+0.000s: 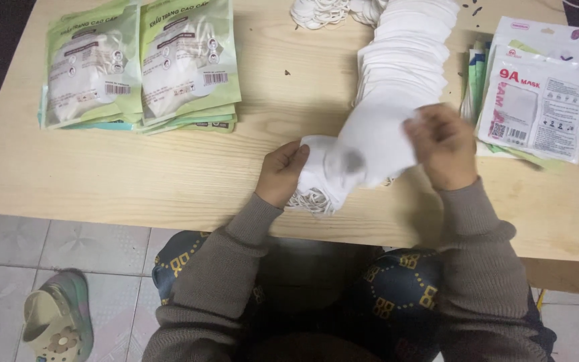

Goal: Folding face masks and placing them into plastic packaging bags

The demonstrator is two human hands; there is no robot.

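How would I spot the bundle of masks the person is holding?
Start at the wooden table and find its near edge. Between the left hand and right hand is a small bunch of white masks. Unlike the long white row behind, it is lifted and gripped.

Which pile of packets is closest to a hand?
The white-fronted packets on the table's right, beside the right hand; the green piles lie far left.

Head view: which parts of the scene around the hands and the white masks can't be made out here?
- White masks between the hands: motion-blurred, so their count is unclear.
- Right hand: fingertips blurred, grip unclear.
- Left hand: fingertips tucked behind the bundle.
- Row of masks and ear loops: cut off by the top edge.
- Pouch stack: lower pouches covered by the top one.
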